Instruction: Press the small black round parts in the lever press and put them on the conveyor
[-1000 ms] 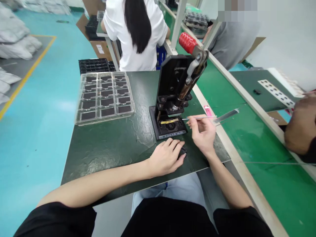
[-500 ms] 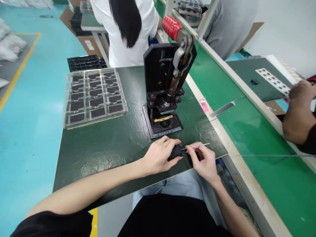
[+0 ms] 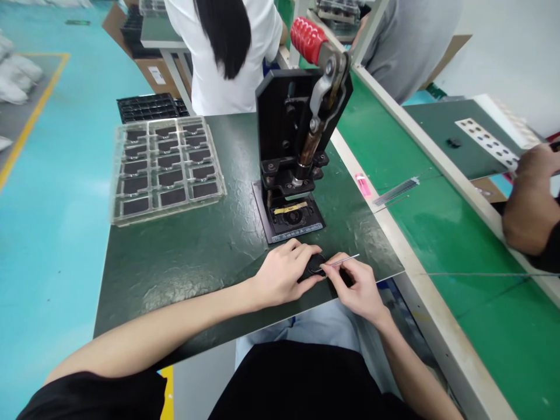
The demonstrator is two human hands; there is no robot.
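Observation:
Near the table's front edge, my left hand (image 3: 284,273) curls its fingers and thumb around a small round black part (image 3: 314,263), whose exact kind I cannot make out. My right hand (image 3: 355,287) pinches a thin metal rod (image 3: 347,260), like a needle or fine pick. Its inner end lies over the black part, close to my left fingertips; the outer end points right. Just beyond my hands stands a black toggle press (image 3: 284,128) with a red handle (image 3: 307,39). A yellow strip (image 3: 290,207) lies across the fixture at its base.
A clear plastic tray (image 3: 222,189) with dark rectangular pieces sits at the table's left. Right of the table runs a pale rail (image 3: 385,224) beside a green surface (image 3: 441,227), with thin metal strips (image 3: 397,191) and a pink item (image 3: 363,185). Co-workers are ahead and at right.
My right hand has shifted slightly left, carrying the metal rod farther over the round black part. My left hand keeps its hold on the part.

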